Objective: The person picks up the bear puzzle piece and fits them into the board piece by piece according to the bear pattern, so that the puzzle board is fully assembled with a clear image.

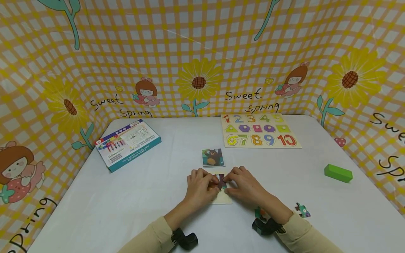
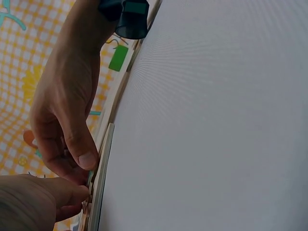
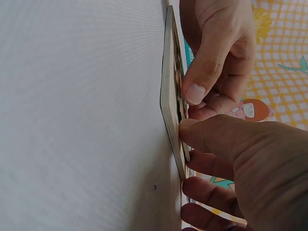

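Both hands meet over a small puzzle piece (image 1: 222,182) on a pale board (image 1: 222,201).

The left hand (image 1: 199,186) and right hand (image 1: 248,186) curl their fingers inward, with fingertips at the 2 sides of the piece; whether either pinches it cannot be told. Good work here likely means lining up the outline first, steadying the board with light fingers, then pressing evenly and flat, because forcing 1 corner could tilt the piece or slide the board. The piece lies near the middle of the board, between the hands, just below a bear picture card (image 1: 213,157). It shows dark brown with some green at its lower end; fingers hide much of its outline, so its fit is unclear.
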### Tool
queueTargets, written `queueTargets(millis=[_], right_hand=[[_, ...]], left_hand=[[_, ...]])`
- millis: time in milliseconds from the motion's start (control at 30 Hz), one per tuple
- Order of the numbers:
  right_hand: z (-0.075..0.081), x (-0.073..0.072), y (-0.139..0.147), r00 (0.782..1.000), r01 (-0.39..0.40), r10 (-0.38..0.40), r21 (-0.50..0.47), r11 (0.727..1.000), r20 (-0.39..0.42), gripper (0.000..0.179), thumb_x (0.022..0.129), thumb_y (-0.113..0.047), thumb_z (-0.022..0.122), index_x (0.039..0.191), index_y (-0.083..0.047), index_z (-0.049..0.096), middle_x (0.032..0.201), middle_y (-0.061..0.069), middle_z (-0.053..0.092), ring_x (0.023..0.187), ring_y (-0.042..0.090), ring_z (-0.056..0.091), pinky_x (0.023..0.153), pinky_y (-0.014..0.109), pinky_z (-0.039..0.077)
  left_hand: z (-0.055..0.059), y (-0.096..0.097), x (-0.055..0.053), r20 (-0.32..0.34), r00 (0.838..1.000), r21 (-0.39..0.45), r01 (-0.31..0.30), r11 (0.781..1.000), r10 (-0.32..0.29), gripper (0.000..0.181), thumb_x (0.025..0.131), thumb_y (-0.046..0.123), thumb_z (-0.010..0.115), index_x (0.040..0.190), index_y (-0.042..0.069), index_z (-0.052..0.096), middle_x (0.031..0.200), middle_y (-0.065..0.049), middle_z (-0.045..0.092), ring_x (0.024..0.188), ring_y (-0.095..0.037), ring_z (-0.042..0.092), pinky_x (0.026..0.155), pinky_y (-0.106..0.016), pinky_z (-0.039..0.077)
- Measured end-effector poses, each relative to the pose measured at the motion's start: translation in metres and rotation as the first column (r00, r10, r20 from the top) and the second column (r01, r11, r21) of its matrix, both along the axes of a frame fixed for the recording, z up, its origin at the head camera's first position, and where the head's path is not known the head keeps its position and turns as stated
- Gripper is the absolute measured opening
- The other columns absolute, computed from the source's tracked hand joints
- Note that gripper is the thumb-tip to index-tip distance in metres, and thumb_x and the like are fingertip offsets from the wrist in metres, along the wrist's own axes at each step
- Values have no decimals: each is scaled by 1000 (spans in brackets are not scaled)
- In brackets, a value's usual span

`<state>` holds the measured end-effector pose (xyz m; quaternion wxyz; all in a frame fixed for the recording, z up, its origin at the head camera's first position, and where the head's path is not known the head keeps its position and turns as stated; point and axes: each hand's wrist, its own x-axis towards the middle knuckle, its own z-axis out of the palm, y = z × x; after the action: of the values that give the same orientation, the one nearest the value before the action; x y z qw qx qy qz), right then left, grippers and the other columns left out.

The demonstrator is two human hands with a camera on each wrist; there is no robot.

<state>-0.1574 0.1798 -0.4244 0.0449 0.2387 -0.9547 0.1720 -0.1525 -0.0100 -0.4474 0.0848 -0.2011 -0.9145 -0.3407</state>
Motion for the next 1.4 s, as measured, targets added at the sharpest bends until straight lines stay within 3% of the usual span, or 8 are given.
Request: queueTargets(millis=[833, 1133, 1400], right_hand=[[0, -1, -1, 1000, 20, -20, -12, 1000, 5, 16, 75, -21, 77, 88, -16, 69, 93, -2, 58, 90, 16, 46, 81, 37, 41], [-1, 0, -2, 999, 13, -14, -21, 1000, -33, 17, 73, -20, 77, 87, -15, 68, 90, -3, 57, 86, 14, 44, 78, 34, 40], [-2, 0, -2, 998, 7, -8, -10, 1000, -56, 18, 72, -20, 78, 85, -15, 67, 88, -3, 57, 84, 14, 44, 77, 34, 40]], left_hand=[[-2, 4, 1, -8, 999, -43, -37, 998, 37, 8, 78, 20, 66, 86, 21, 65, 97, 0, 50, 95, -17, 37, 86, -41, 27], [0, 3, 1, 29, 999, -29, -13, 1000, 14, 8, 80, 21, 67, 88, 22, 66, 99, 1, 50, 94, -16, 36, 86, -40, 26], [5, -10, 1, 79, 997, 15, 4, 1000, -5, 16, 78, 20, 68, 94, 20, 69, 100, -1, 53, 96, -18, 38, 83, -38, 27]])
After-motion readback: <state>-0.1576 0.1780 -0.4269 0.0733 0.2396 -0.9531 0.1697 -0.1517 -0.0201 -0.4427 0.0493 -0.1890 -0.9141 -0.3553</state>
